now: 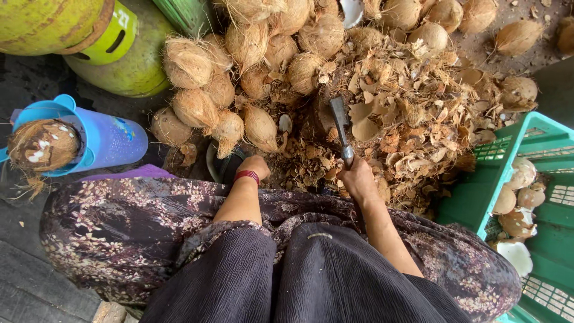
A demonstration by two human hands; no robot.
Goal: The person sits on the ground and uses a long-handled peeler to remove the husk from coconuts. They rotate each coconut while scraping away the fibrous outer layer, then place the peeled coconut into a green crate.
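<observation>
Dirt ground (532, 57) bears husked coconuts (251, 72) and husk scraps (406, 119)

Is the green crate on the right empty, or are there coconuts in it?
Not empty: the green crate holds several peeled pale coconuts along its near side.

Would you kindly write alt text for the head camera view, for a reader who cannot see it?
A seated person's right hand grips a cleaver over a heap of husk scraps, while the left hand reaches toward a pile of husked coconuts. A green crate on the right holds peeled coconuts.
</observation>
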